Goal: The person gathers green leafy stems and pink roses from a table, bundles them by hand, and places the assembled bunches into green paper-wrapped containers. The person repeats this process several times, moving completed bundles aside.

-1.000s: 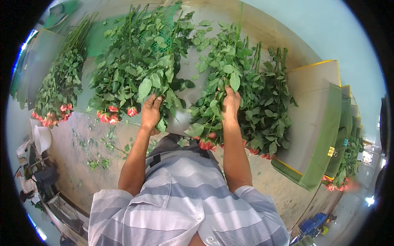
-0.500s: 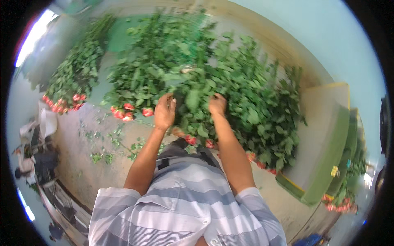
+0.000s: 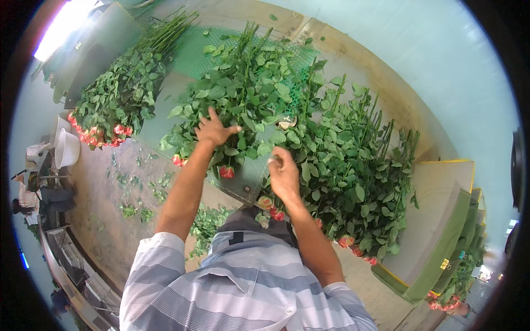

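Long-stemmed roses with red-pink heads lie on the grey table (image 3: 249, 177), blooms toward me and cut stems away. My left hand (image 3: 214, 131) rests with fingers spread on the leaves of the left pile of roses (image 3: 232, 99). A rose head (image 3: 227, 172) hangs out below that hand. My right hand (image 3: 285, 172) is at the left edge of the right pile of roses (image 3: 342, 154), its fingers curled in together. Whatever those fingers may hold is hidden. Between my hands, a strip of bare tabletop shows.
Another rose bunch (image 3: 118, 91) lies at the far left. Green mesh (image 3: 193, 52) is spread under the stems at the back. A green-sided panel with a yellow edge (image 3: 436, 220) stands at right. White buckets (image 3: 67, 148) stand at left; a person (image 3: 41, 198) is beyond. Cut leaves (image 3: 207, 226) litter the floor.
My left hand has moved left and spread out over the leaves. The right hand has come back toward me and curled. A gap has opened between the two piles.
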A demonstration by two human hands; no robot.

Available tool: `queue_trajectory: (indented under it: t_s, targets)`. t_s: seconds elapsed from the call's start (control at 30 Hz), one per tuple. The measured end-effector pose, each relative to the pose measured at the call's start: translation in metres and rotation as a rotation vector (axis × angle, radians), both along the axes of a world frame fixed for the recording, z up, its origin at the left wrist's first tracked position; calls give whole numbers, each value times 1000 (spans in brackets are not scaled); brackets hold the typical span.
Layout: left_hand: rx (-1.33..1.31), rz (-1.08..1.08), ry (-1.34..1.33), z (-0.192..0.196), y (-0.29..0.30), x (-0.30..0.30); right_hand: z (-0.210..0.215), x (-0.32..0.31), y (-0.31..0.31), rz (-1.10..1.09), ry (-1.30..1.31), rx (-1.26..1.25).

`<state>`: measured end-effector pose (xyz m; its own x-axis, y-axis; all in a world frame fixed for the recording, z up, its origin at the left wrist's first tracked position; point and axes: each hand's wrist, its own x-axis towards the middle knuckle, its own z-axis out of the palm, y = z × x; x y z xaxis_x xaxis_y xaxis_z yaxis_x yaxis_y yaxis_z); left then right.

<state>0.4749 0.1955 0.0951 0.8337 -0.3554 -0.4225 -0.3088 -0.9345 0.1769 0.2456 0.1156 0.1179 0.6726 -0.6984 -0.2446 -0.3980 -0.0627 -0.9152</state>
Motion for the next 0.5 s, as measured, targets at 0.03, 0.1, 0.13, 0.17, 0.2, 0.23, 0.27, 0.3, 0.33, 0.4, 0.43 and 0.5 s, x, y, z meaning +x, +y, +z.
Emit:
queue_trajectory:
  t_s: [0.03,0.1,0.13,0.17,0.2,0.23,0.27,0.3,0.33,0.4,0.43,0.5]
  targets:
    - [31,10,-18,0,-5,-10,-1,3,11,7,-10,46]
    - [77,37,-85,-12,-8,-15,-11,-1,25,19,-48,146]
    - [79,39,-78,-19,-5,-11,-24,-6,31,21,-76,198]
    - [82,29,-70,-17,-6,-8,-27,-8,33,12,-102,250]
    - [85,18,-61,-14,-7,-6,-29,-11,33,-2,-81,267]
    - [75,14,-58,-10,-6,-2,-31,-14,32,-19,-59,284]
    - [52,-21,-117,-19,2,6,-29,-17,31,-28,-40,302]
    - [16,-37,-126,-24,7,14,-27,-21,30,-55,-76,298]
    - [-21,-55,-135,-28,12,22,-26,-24,27,-85,-112,292]
    - [-46,-86,-21,-23,18,41,-22,-36,22,-158,-183,271]
    - [-63,-107,-53,-28,25,50,-19,-43,19,-193,-212,253]
    - [-152,-168,-80,-42,42,73,-19,-62,12,-277,-251,249]
